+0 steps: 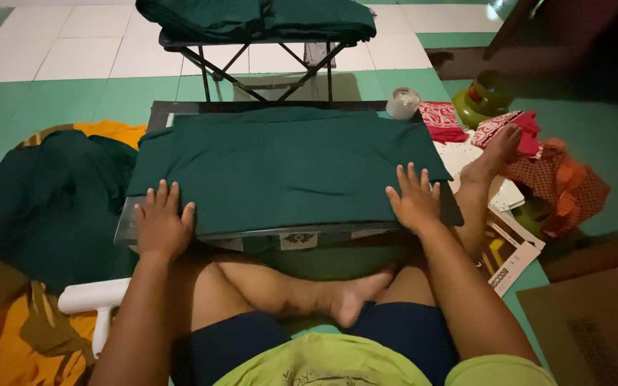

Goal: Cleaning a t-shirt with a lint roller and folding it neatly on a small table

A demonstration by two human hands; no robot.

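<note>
**Both palms flat on the green cloth**

The person sits cross-legged on the floor with a low board [144, 229] across the lap, and a folded dark green cloth [287, 168] lies spread over it. The left hand [160, 223] rests at the near left corner, fingers spread wide and flat, its fingertips on the cloth's edge and the palm over the board's rim. The right hand [416, 200] lies the same way at the near right corner, fingers splayed, pressing down on the fabric. Neither hand grips anything.

Around them the floor is crowded. A heap of dark green fabric [51, 200] lies just left of the board on top of an orange cloth [8, 350]. Behind the board stands a folding stand [266, 64] carrying more folded green cloth. A small white roll [403, 102] sits at the board's far right corner, with red patterned fabrics [445, 121] beside it. A cardboard box [595, 322] is at the near right, and a white plastic piece [94, 297] by the left knee.
</note>
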